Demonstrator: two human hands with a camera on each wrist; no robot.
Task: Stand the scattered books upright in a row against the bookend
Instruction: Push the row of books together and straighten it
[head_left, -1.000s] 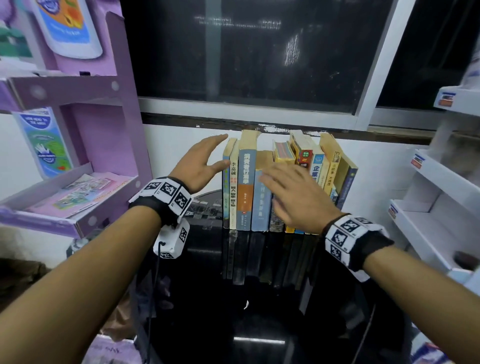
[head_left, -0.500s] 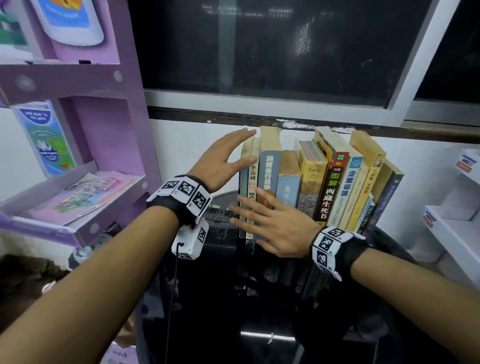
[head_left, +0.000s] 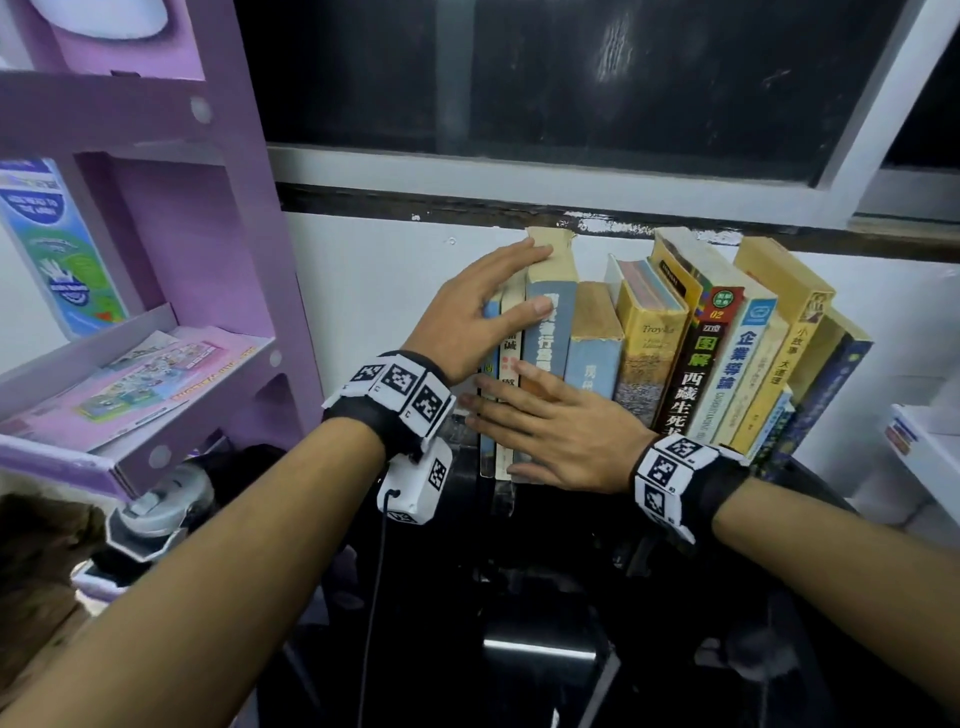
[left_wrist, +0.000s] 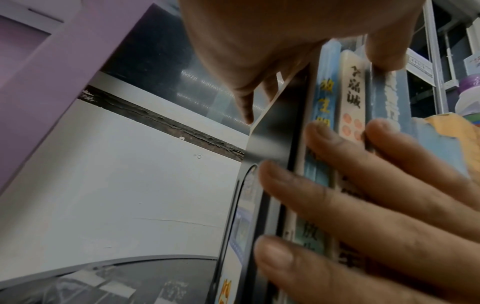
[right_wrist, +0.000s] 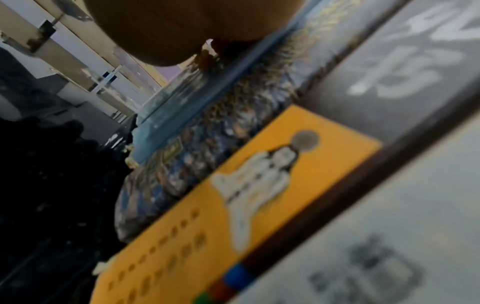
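Left hand (head_left: 470, 317) is bracing the bookend (left_wrist: 272, 144), grip flat; right hand (head_left: 561, 434), grip flat, is pressing spines of the books (head_left: 675, 353) flush at the desk (head_left: 545, 597) back edge.

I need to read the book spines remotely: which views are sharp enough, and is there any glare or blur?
Head view: sharp, evenly lit; spines of the row of books legible, glare streaks only on the dark window, glossy black tabletop reflects a light bar. Left wrist view: right hand motion-blurred, nearest spines readable. Right wrist view: too close, out of focus, dim at left.
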